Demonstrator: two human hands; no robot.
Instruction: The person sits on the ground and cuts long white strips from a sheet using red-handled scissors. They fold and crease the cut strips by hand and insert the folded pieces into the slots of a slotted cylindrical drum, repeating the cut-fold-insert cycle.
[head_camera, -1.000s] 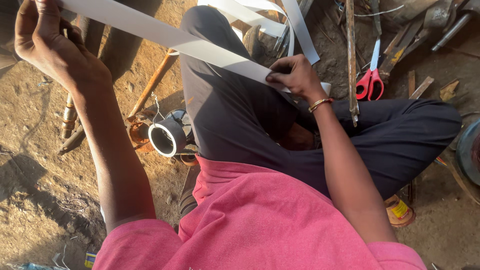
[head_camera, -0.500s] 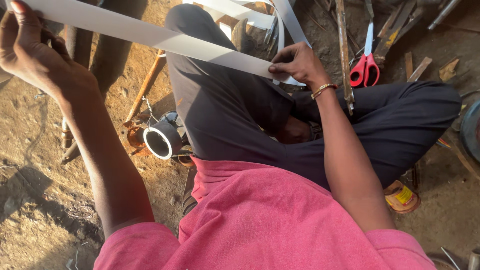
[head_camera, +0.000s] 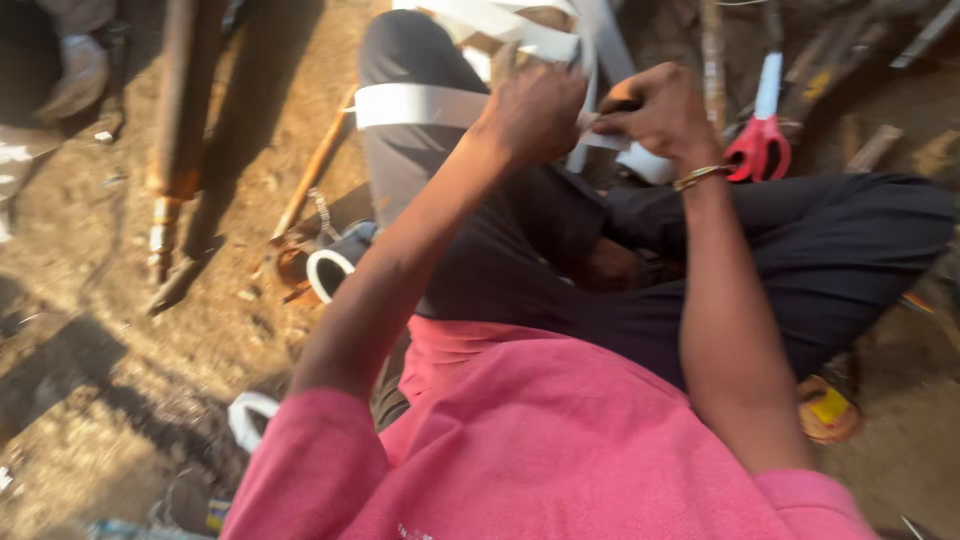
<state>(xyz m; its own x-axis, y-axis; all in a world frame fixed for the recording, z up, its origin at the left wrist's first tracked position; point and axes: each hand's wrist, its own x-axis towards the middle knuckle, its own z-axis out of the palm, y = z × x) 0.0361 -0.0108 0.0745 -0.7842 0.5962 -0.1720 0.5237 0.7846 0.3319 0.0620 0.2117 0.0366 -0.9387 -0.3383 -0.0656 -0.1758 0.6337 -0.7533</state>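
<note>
Upper middle of the frame, our left hand (head_camera: 530, 110) and right hand (head_camera: 655, 110) both clench the white strip (head_camera: 420, 104), half gathered; scissors (head_camera: 760, 140) lie untouched.

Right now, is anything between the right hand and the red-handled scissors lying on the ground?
Nothing visible does. The right hand is closed on the white strip beside the left hand, and the red-handled scissors lie on the ground just to its right, with open space between them. The picture is motion-blurred.

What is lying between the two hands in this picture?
In the head view, only a short piece of white strip spans between the left hand and the right hand; both pinch it above the dark trousers.
</note>
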